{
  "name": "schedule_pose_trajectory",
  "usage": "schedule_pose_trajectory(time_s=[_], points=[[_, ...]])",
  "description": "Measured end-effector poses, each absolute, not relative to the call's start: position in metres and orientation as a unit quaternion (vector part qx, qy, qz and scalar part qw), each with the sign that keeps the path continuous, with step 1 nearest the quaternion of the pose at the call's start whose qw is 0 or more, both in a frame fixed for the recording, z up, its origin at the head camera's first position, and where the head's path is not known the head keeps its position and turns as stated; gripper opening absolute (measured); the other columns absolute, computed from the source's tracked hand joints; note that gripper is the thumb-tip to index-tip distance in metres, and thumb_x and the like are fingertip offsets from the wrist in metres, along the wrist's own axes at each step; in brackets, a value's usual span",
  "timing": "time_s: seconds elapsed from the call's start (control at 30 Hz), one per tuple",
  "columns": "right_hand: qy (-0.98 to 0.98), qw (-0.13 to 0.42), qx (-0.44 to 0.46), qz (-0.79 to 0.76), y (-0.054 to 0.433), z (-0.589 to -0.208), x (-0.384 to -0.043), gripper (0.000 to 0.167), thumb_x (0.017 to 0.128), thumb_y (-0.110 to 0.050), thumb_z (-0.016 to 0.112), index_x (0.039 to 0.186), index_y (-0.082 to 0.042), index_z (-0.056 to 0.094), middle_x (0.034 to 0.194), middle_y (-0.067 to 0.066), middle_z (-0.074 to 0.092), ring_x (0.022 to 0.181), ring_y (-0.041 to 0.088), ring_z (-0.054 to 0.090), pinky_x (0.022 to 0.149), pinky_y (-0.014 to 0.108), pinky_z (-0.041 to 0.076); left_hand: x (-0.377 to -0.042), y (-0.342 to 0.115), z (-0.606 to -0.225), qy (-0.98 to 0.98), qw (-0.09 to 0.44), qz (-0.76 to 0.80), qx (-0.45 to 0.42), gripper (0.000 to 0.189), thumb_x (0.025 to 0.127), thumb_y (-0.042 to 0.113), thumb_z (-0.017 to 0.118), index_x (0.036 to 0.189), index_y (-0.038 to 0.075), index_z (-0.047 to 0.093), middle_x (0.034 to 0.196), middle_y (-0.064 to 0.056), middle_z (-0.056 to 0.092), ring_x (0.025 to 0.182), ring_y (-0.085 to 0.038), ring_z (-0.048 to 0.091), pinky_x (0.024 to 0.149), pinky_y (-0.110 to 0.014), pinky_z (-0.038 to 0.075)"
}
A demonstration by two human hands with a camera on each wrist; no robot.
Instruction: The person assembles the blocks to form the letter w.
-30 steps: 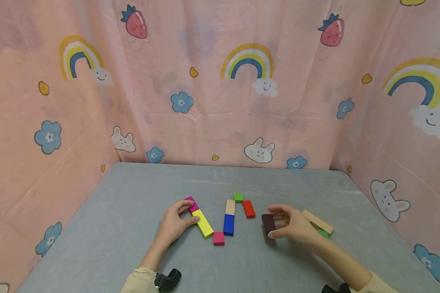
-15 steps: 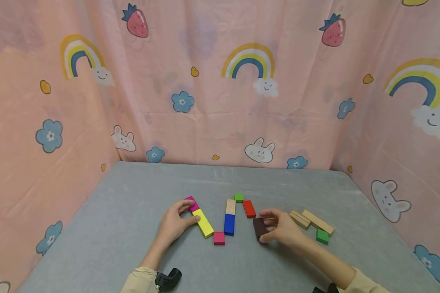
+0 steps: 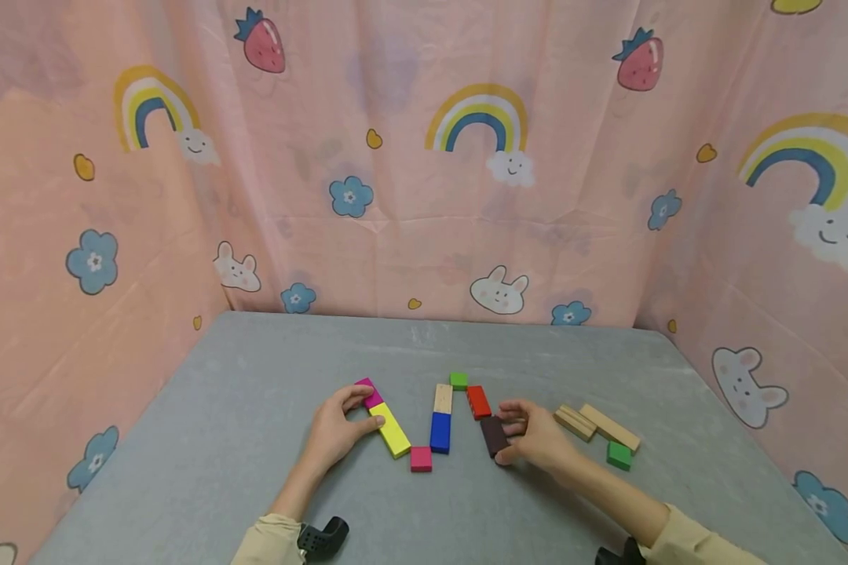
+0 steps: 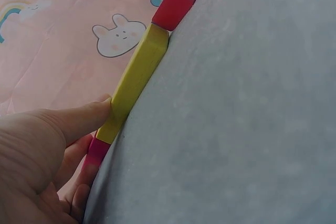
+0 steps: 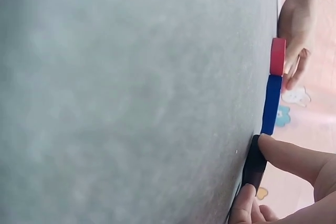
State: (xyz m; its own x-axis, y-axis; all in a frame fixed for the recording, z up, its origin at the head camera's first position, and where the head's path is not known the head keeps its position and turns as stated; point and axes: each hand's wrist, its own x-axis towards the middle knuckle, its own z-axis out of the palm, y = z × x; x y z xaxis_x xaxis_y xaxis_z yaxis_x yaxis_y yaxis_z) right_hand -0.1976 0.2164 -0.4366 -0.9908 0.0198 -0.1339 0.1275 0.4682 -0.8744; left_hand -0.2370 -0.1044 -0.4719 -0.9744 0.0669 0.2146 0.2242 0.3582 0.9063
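My right hand [image 3: 537, 435] pinches a dark brown wooden block [image 3: 494, 437] between thumb and fingers. The brown block lies flat, its far end at the near end of a red block [image 3: 478, 402]. My left hand [image 3: 339, 424] has its fingers curled over a magenta block [image 3: 372, 395], while its thumb touches the side of a yellow block [image 4: 137, 80]. Below the yellow one lies a pinkish-red block [image 3: 421, 459]. A blue block [image 3: 440, 432], a natural wood block [image 3: 443, 398] and a small green block [image 3: 458, 380] continue the zigzag toward the red block.
To the right of my right hand lie loose natural wood blocks [image 3: 611, 428] and a green block [image 3: 619, 455]. The grey tabletop [image 3: 254, 377] ends at pink printed curtains [image 3: 424, 235] at the back and sides.
My right hand has carried the brown block leftward, from apart to beside the red block's near end. The loose blocks on the right have come into fuller view. My left hand stays put.
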Motion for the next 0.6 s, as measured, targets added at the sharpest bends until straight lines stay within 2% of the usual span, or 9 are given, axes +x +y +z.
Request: schedule_pose_trajectory(time_s=[0.6], points=[[0.861, 0.059, 0.056, -0.502, 0.2102, -0.4352, -0.1993, 0.080, 0.060, 0.012, 0.088, 0.131, 0.000, 0.054, 0.121, 0.009, 0.060, 0.096, 0.024, 0.058, 0.077, 0.036, 0.055, -0.2372, -0.1047, -0.4716, -0.824, 0.069, -0.556, -0.084, 0.046, 0.078, 0.014, 0.086, 0.120, 0.011, 0.067, 0.120, -0.004, 0.067, 0.122, -0.022, 0.055, 0.104, -0.048, 0.039]])
